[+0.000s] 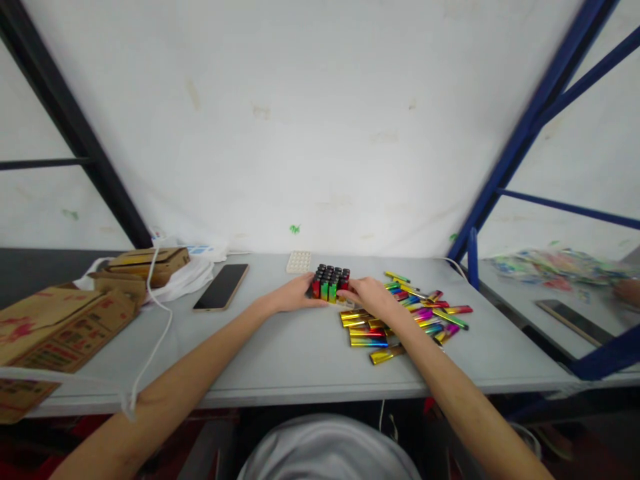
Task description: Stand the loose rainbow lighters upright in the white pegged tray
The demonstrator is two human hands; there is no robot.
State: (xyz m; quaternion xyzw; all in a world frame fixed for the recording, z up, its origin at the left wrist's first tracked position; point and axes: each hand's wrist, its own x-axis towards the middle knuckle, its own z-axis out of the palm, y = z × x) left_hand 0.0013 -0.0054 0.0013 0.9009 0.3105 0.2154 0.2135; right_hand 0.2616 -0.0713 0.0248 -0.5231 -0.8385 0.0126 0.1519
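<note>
A tight block of upright lighters, with black tops and shiny red, green and yellow bodies, stands on the table between my hands. My left hand is closed against the block's left side, thumb low at the front. On the right side, my right hand grips the block's front corner with its fingers. Loose metallic lighters in gold, red, blue and pink lie in a heap beneath and beside my right forearm. Behind the block, near the wall, lies a white tray with a grid of pockets.
A phone lies on the grey table to the left. Cardboard boxes, white plastic bags and a white cable crowd the left end. Beyond the blue frame are another phone and a person's hand.
</note>
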